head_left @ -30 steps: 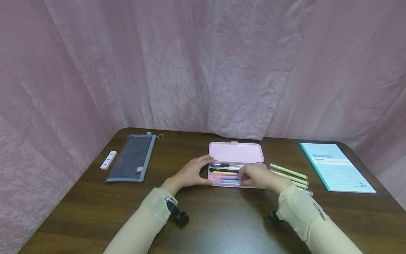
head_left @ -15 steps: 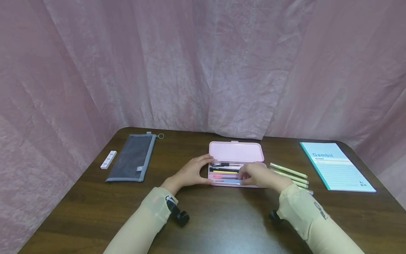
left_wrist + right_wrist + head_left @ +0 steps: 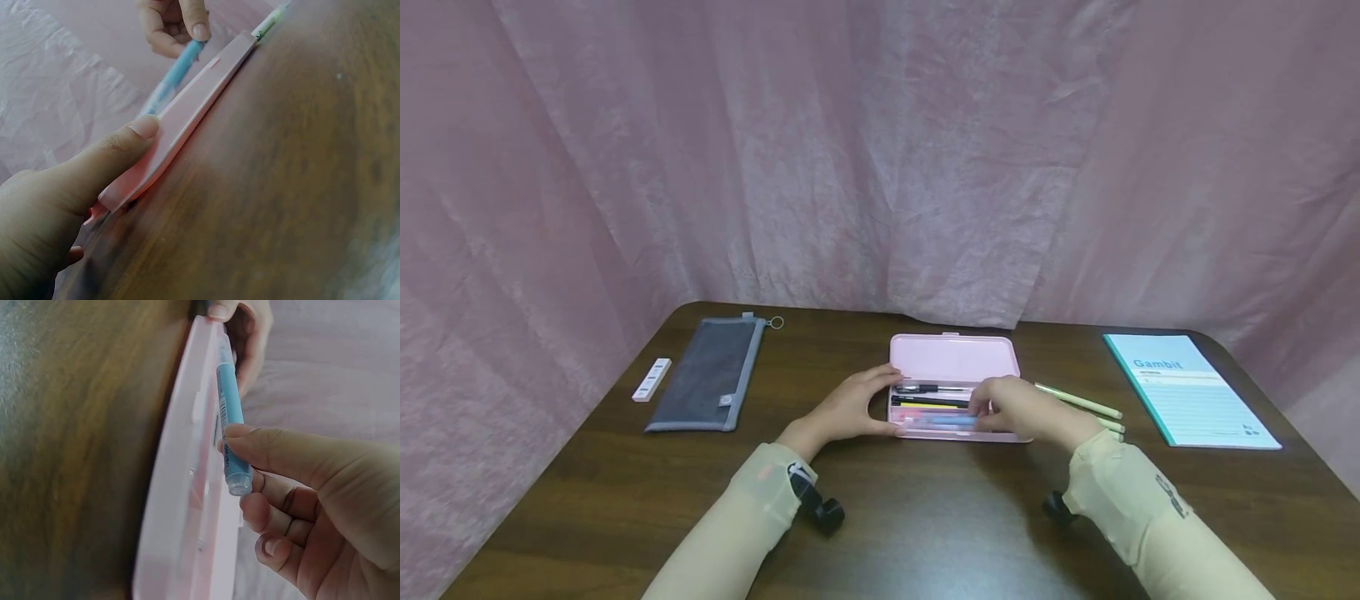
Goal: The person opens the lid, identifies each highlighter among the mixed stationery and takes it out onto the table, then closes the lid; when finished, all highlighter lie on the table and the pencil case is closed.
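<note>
A pink pencil case (image 3: 955, 358) lies with its lid raised at the middle of the table. My left hand (image 3: 846, 407) holds its left end, thumb on the near wall and fingers at the back corner. My right hand (image 3: 1018, 408) is over the right half of the case and pinches a blue pen (image 3: 231, 394) with a clear end. In the left wrist view the pen (image 3: 178, 74) slants just above the case's rim, its far end close to my left thumb (image 3: 147, 127). A black pen (image 3: 925, 388) and several other pens lie inside, partly hidden by my right hand.
Several light green pens (image 3: 1078, 401) lie right of the case, partly behind my right hand. Farther right is a Gambit notebook (image 3: 1195, 392). At left are a grey mesh zip pouch (image 3: 706, 375) and a small white strip (image 3: 651, 380). Pink curtains (image 3: 880, 167) hang behind.
My right hand has risen slightly and shifted right, with the blue pen lifted in its fingers. The left hand stays on the case. The head view has shifted a little.
</note>
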Motion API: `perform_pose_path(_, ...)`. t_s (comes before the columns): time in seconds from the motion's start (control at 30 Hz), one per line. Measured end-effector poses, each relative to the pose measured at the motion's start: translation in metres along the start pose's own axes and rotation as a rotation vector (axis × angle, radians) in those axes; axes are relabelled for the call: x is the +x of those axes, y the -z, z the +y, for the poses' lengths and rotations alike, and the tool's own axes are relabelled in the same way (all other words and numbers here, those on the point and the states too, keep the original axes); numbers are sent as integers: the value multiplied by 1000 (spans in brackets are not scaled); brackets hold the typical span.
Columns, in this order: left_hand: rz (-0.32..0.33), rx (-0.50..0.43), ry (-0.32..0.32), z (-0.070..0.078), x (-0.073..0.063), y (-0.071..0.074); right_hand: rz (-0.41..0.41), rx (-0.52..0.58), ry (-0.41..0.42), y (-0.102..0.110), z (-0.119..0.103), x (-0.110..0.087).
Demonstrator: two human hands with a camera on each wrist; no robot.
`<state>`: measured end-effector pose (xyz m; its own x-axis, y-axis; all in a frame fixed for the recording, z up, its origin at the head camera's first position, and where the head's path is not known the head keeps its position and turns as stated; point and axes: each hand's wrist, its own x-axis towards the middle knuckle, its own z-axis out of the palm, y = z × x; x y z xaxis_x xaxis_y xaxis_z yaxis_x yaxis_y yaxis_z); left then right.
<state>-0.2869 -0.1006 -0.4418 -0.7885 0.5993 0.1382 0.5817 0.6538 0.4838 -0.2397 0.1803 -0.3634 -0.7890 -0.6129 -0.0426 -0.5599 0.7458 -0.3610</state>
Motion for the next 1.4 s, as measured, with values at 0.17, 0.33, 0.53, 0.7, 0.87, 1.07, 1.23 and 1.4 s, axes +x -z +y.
perform_pose_path(0.17, -1, -1, -1, -1, -1, 0, 25, 10, -3, 13, 0, -10)
perform_pose_path(0.33, -2, 1, -3, -1, 0, 0, 49, -16, -22, 26, 1, -20)
perform_pose_path(0.53, 18, 10, -31, -1, 1, 1, 79, -32, -67, 38, 4, -33)
perform_pose_path(0.7, 9, 11, -28, -1, 1, 1, 116, -49, -81, 45, 5, -46)
perform_pose_path(0.87, 4, 9, -23, -2, 1, 0, 160, -70, -105, 48, 10, -59)
perform_pose_path(1.07, -4, 2, -11, -1, 0, 1, 167, -40, -201, 50, 19, -72)
perform_pose_path(1.23, -10, 4, -1, -1, 0, 1, 173, -53, -237, 47, 27, -85)
perform_pose_path(1.4, -13, 15, 0, -1, 1, 1, 204, -82, -218, 42, 37, -97)
